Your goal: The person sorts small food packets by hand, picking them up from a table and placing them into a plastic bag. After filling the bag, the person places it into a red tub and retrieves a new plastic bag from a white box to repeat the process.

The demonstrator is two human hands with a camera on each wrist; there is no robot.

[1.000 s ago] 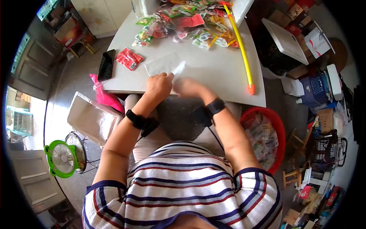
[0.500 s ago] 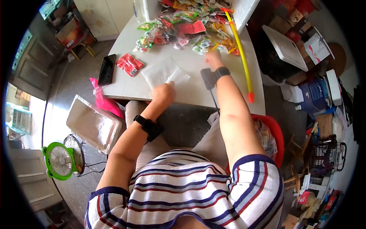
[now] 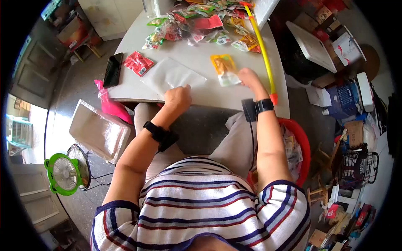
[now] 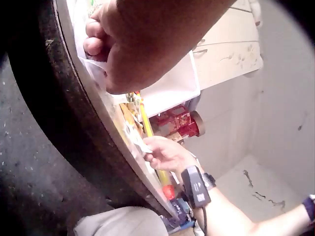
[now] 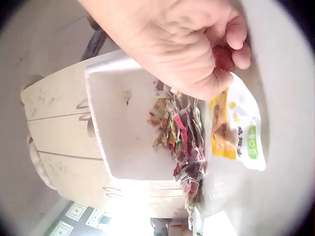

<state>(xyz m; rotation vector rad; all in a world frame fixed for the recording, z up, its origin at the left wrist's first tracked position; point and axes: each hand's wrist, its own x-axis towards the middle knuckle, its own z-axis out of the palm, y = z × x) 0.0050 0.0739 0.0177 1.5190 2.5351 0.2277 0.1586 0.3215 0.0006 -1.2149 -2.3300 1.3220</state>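
A yellow-and-white snack packet [image 3: 224, 69] hangs over the right part of the white table [image 3: 201, 98]. My right hand [image 3: 250, 78] pinches it by one corner; in the right wrist view the packet [image 5: 237, 125] extends from between thumb and fingers. A clear plastic bag [image 3: 171, 74] lies flat at the middle of the table. At its near edge my left hand [image 3: 177, 98] grips the plastic between thumb and curled fingers, as the left wrist view also shows. Left of the bag lies a red packet [image 3: 138, 63].
A black phone [image 3: 113, 70] lies at the table's left edge. Many snack packets [image 3: 184, 31] are heaped at the back, spilling from a white foam box [image 5: 123, 128]. A yellow stick [image 3: 263, 50] runs along the right side. Below stands a red tub [image 3: 302, 163].
My right hand left the bag, reached to the heap at the back and came back toward me with the yellow-and-white packet. My left hand stayed at the bag, which now lies more spread out.
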